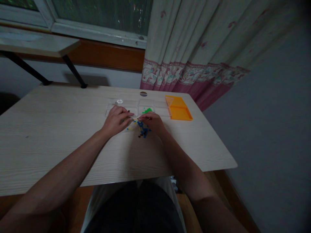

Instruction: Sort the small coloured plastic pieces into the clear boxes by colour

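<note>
My left hand [117,119] rests at the left of a small heap of blue pieces [143,128], its thumb and index finger stretched out with a gap between them. Over the heap's right side, my right hand [155,122] has its fingertips pressed together; whatever is between them is too small to name. Yellow bits [131,128] and dark bits [139,136] lie mixed in and around the blue ones. Just behind my hands stand clear plastic trays [128,104], partly covered by my fingers. Green pieces [147,110] are gathered in one of the compartments.
An open orange case [181,111] lies right of the trays on the pale wooden table [60,136]. Behind the trays is a small round dark spot [143,94]. A raised shelf [48,45] on black legs stands at the back left, and a curtain [175,71] hangs behind.
</note>
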Tool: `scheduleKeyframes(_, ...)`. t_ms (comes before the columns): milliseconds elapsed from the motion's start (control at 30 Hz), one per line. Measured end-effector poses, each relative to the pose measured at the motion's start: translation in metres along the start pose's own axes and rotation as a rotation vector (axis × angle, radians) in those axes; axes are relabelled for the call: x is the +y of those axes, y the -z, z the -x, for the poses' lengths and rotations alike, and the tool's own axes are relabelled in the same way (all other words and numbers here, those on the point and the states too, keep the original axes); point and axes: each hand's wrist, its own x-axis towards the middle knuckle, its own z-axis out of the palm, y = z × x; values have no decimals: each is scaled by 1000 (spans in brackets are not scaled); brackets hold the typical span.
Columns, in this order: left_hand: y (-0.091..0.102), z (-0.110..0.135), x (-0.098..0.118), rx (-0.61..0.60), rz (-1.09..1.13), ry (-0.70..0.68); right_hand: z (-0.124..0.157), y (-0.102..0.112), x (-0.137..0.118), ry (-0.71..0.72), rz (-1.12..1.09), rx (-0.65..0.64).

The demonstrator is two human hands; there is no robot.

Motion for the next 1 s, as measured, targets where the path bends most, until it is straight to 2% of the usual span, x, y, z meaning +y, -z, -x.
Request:
scheduleKeyframes(167, 0, -1, 6, -53, 16, -33, 0, -7, -1, -23, -11, 2)
scheduleKeyframes(567, -3, 0, 4, -15, -11, -68, 1, -12, -5, 2, -29, -34)
scheduleKeyframes(1000, 0, -2, 6, 9, -27, -29, 0, -13, -8, 40, 38, -80)
